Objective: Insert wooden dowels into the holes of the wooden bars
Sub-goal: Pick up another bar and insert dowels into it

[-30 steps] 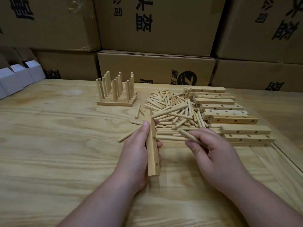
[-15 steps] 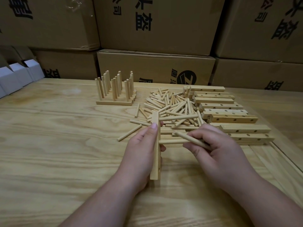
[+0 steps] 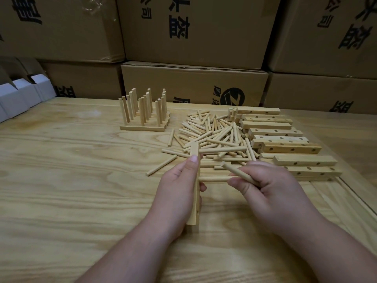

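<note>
Bar [image 3: 195, 180] stands on end, gripped by the left hand [image 3: 177, 193]; right hand [image 3: 271, 190] pinches a dowel [image 3: 238, 172], with the loose dowel pile [image 3: 216, 137] behind on the desk [image 3: 61, 180].

left hand [image 3: 177, 188] hides most of the held bar [image 3: 195, 170].

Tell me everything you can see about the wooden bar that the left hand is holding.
The wooden bar is a pale, light-coloured strip with square edges, plain wood by its look. It stands on one narrow edge, running from near the person away toward the dowel pile. One small round hole shows low on its right face. The left hand grips it around the middle, thumb on top. A dowel lies crosswise and meets its right face; whether it sits in a hole cannot be told.
</note>
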A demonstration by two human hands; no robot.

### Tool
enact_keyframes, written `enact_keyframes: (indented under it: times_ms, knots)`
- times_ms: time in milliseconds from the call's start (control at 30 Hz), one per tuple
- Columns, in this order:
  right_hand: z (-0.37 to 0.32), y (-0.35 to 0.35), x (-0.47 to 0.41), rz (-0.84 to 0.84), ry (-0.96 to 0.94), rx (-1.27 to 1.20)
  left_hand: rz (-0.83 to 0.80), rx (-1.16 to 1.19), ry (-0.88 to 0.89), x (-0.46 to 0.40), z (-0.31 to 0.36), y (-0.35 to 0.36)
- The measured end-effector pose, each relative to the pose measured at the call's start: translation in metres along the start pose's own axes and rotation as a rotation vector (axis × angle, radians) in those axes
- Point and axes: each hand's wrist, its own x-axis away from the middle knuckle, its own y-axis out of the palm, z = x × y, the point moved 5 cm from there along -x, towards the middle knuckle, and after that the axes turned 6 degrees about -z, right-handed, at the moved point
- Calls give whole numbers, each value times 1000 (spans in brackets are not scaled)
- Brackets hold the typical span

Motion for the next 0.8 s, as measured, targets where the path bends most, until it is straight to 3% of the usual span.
enact_keyframes:
  times_ms: [400,600,800]
  knots:
    - [-5,1,3,8,10,-16,40,-36,50,1,-1,-1]
    - [1,1,3,2,36,-91,23,-53,-11,0,-4,-2]
    - [-7,4,2,34,25,-90,112,-59,59,4,-2,-1]
